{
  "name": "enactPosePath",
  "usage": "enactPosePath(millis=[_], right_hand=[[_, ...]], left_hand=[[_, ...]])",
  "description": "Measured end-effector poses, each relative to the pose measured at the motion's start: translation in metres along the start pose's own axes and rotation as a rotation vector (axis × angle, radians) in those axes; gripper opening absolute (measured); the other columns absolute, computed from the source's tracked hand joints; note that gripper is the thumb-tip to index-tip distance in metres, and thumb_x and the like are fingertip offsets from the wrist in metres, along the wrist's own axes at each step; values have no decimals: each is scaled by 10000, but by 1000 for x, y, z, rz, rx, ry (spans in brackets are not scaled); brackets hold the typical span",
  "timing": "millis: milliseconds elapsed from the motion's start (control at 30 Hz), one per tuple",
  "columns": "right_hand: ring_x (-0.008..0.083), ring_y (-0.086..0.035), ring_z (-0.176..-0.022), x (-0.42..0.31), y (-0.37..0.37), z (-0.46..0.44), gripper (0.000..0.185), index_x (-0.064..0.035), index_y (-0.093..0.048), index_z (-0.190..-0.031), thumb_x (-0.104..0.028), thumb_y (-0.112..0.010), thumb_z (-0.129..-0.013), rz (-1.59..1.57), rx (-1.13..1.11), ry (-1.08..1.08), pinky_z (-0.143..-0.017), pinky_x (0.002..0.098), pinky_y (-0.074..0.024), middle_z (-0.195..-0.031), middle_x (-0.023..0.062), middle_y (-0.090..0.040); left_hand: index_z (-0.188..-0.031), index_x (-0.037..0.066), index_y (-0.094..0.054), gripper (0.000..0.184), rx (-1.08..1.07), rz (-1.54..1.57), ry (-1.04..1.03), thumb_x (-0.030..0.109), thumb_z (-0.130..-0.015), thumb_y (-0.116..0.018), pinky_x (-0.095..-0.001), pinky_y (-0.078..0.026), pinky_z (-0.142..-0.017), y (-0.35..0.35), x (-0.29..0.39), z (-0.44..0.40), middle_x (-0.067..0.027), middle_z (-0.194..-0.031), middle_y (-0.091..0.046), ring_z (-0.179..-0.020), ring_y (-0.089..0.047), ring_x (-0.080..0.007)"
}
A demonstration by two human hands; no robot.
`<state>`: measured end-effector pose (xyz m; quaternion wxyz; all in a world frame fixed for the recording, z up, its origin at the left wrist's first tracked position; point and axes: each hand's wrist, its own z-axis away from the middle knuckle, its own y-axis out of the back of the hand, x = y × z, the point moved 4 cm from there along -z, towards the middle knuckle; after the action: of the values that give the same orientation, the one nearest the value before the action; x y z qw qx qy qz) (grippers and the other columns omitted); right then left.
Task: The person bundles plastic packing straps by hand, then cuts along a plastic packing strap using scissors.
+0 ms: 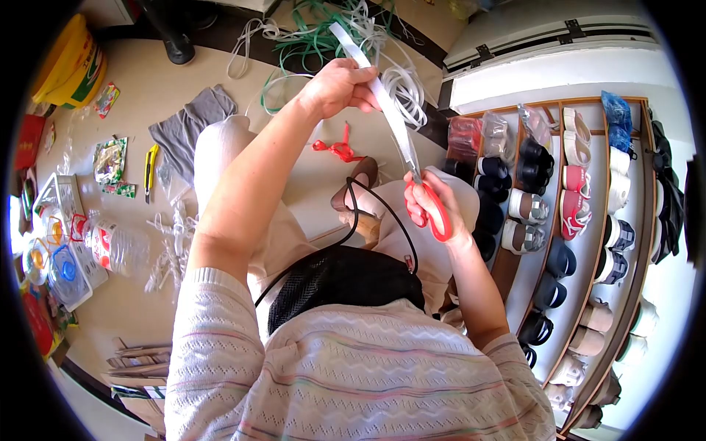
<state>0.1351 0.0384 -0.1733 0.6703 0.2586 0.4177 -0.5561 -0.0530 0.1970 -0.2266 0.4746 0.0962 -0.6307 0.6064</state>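
A flat white plastic strap (388, 103) runs slantwise in front of me. My left hand (344, 87) pinches it near its upper part, with the strap's end sticking out above the fingers. In my right hand (435, 202) is a pair of scissors (441, 220) with red handles, fingers wrapped round the loops. The blades point up at the strap's lower end and overlap it; whether they cut into it I cannot tell. Beyond my hands lie tangled green straps (309, 33) and coiled white straps (404, 95) on the floor.
A shoe rack (544, 242) full of shoes stands close on my right. To the left lie a grey cloth (190, 125), a yellow utility knife (151, 170), a large clear bottle (114, 246) and a yellow bucket (70, 62). A red ribbon (340, 147) lies between my legs.
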Motion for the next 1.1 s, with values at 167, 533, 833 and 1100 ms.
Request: enactPosePath(millis=[167,533,833,1100], right_hand=[[6,-340,-480,-2,-2,0,232,-68,-494,-1001,-211,-607,-859,12,31,-13,-405,161,-293,-682,-57,-412],[8,-322,-407,-4,-6,7,146,-52,-499,-948,-130,-577,-852,215,135,-39,-355,166,-261,-608,-58,-412],[16,-366,-389,1,-1,4,92,-51,-549,-879,-112,-588,-821,328,199,-29,-336,170,-268,-604,-53,-474],[12,-358,-417,2,0,-2,208,-37,-537,-955,-181,-620,-831,321,129,-8,-362,174,-267,-592,-59,-438]], left_hand=[[-904,-24,-491,222,1,2,-4,189,-884,-552,-275,-510,-501,1,0,-1,-139,-754,-624,-594,-629,-199],[-903,-24,-495,219,2,-52,-8,189,-889,-542,-278,-510,-499,1,-2,-1,-131,-751,-621,-591,-622,-184],[-900,-22,-492,229,23,-141,-22,201,-890,-542,-269,-505,-492,-3,-1,1,-125,-746,-617,-583,-614,-168],[-914,-6,-496,253,27,-239,-9,234,-872,-567,-274,-507,-517,-10,-8,3,-105,-769,-603,-606,-605,-158]])
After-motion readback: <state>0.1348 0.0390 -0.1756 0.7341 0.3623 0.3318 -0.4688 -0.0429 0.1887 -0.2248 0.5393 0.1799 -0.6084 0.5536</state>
